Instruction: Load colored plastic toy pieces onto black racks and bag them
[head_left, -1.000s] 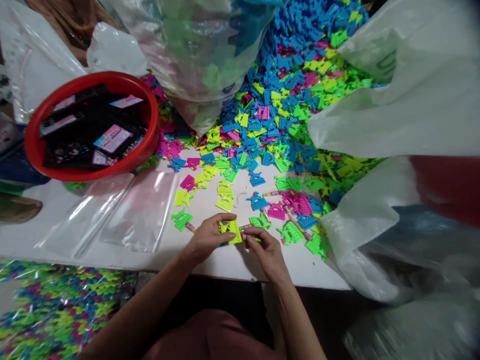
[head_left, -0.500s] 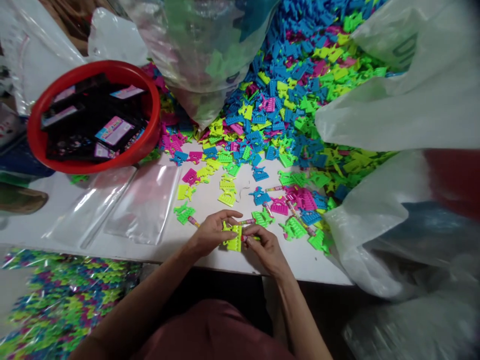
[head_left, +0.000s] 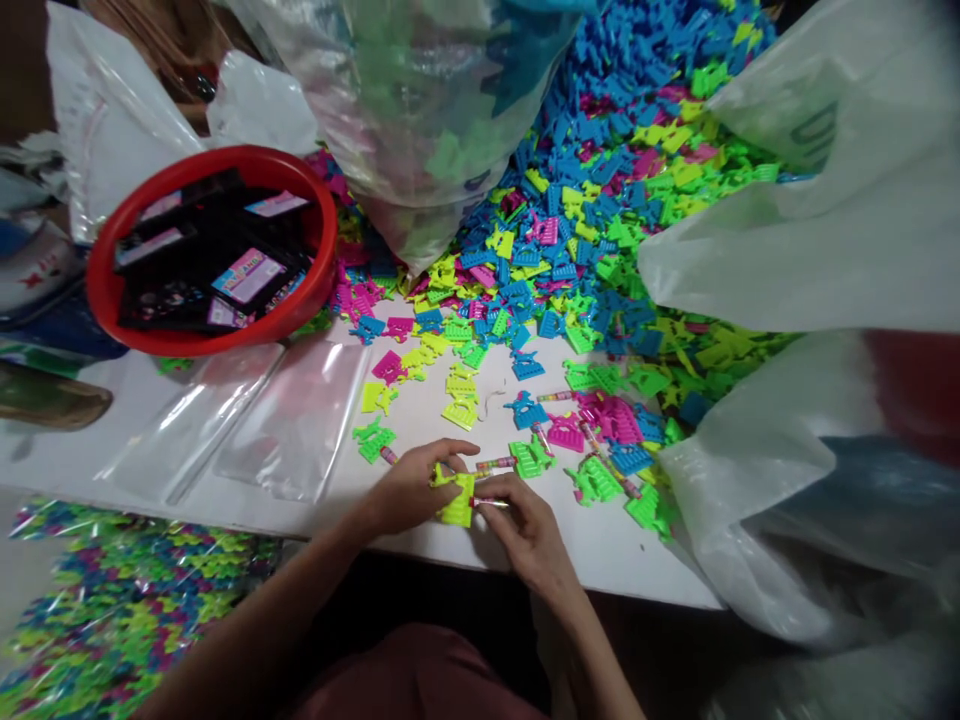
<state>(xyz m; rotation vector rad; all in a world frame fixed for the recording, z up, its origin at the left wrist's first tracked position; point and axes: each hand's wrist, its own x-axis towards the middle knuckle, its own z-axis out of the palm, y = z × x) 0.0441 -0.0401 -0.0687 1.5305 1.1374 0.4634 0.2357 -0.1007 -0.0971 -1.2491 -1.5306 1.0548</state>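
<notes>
Between thumb and fingers, my left hand grips a yellow plastic toy piece with a flat ridged body and a small figure-shaped end. My right hand pinches a thin candy-patterned tube, its end at the yellow piece's right edge. Whether the tube is inside the piece, I cannot tell. Just beyond my fingers lies a green piece with another patterned tube beside it. Left of my left hand is a second green piece with a tube partly hidden by the hand.
A red basin of black labelled packets stands at left, near clear plastic bags. Blue, green, yellow and pink pieces heap at the back. Large translucent bags crowd the right; a filled bag stands behind. Bagged pieces lie lower left.
Both hands have come slightly nearer the table's front edge with the yellow piece and tube. The yellow piece has turned a little and more of its flat side shows. The camera view has shifted.
</notes>
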